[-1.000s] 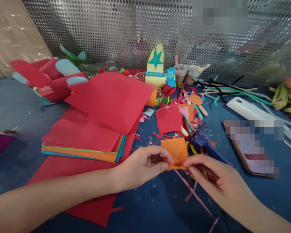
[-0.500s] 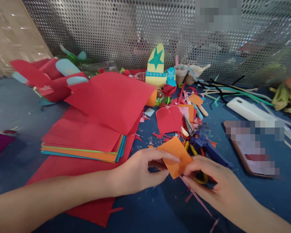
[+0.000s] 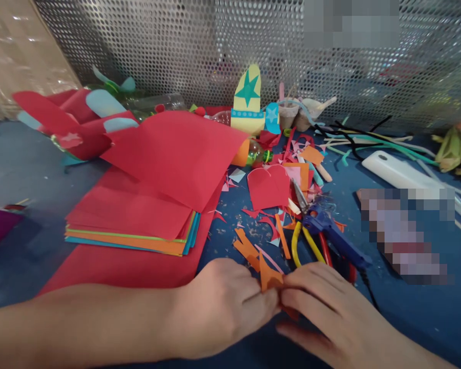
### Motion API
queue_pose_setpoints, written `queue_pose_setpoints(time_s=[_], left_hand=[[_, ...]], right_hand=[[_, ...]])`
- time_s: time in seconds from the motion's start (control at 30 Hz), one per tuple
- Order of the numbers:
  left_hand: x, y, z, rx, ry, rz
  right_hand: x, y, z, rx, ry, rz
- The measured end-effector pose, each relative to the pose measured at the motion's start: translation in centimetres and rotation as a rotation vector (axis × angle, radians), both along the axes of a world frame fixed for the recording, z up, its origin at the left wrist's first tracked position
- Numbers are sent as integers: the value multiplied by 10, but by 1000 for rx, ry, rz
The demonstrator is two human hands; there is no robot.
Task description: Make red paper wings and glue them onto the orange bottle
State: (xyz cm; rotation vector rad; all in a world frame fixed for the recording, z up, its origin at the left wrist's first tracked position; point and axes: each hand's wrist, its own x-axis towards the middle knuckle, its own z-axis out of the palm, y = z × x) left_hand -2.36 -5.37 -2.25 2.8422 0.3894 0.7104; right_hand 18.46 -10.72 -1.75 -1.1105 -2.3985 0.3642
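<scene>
A small piece of orange paper (image 3: 269, 275) is pinched between my two hands at the lower middle. My left hand (image 3: 230, 302) is closed on its left side, fingers curled. My right hand (image 3: 330, 307) grips it from the right, its fingertips meeting the left ones. Much of the paper is hidden by my fingers, and it looks bent. Just beyond lie orange scraps (image 3: 248, 250), a thin pink strip (image 3: 268, 257) and yellow-handled pliers (image 3: 296, 246). A blue glue gun (image 3: 330, 233) rests to their right.
Red sheets (image 3: 176, 154) lie over a stack of coloured paper (image 3: 130, 245) at left. A red heart-topped cutout (image 3: 268, 187), a bottle rocket with a star (image 3: 248, 95), a white power strip (image 3: 392, 171) and a phone (image 3: 399, 230) surround the scraps. A perforated metal panel (image 3: 176, 46) stands behind.
Both hands have moved down toward me and closer together. The orange paper, flat before, now appears folded between my fingers. Scraps and pliers handles behind it have come into view.
</scene>
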Motion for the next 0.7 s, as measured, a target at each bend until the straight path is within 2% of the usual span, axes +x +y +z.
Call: queue_pose_setpoints(time_s=[0.07,0.23,0.4,0.47,0.57,0.7], left_hand=[[0,-3,2,10,53,15],[-2,-3,7,-1,151,154],[-3,-1,4,-226,305,2],[-3,-1,4,-253,330,-44],[-2,-1,6,-300,305,-73],[-3,3,8,-446,287,-39]], right_hand=[[0,-1,-3,-21,-23,51],[6,0,-8,42,-102,113],[5,0,-8,-10,-108,91],[5,0,-6,-20,-97,76],[5,-1,1,-58,-103,78],[4,0,8,-94,-119,71]])
